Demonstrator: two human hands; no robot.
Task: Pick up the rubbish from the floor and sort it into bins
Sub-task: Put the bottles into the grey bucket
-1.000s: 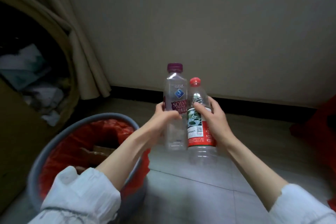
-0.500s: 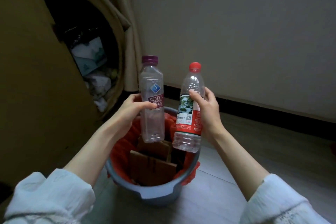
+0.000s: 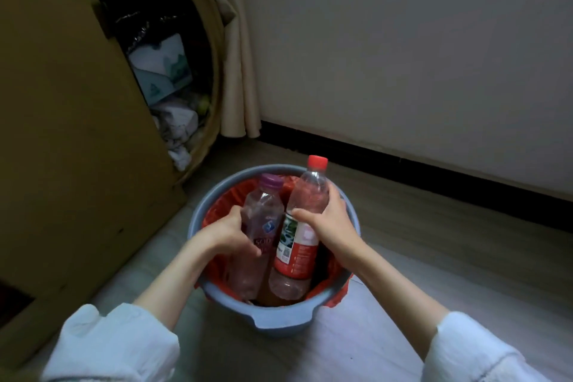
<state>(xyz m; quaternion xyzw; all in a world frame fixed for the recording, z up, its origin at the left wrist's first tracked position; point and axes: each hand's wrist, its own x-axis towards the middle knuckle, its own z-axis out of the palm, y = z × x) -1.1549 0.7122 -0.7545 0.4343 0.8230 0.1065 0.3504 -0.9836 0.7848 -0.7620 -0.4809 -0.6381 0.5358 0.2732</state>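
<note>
The left hand is gripping a clear purple-capped plastic bottle, and just right of it the right hand is gripping a clear red-capped, red-labelled plastic bottle; both bottles are standing inside the round blue-grey bin lined with a red bag.

A grey-blue bin lined with a red bag is seen from above on a pale tiled floor. Two clear plastic bottles are held inside it, side by side. The purple-capped bottle, at the bin's 10 o'clock, is gripped by the left hand. The red-capped bottle, at 1 o'clock, is gripped by the right hand. A cardboard box and a curtain are seen toward 11 o'clock.
</note>
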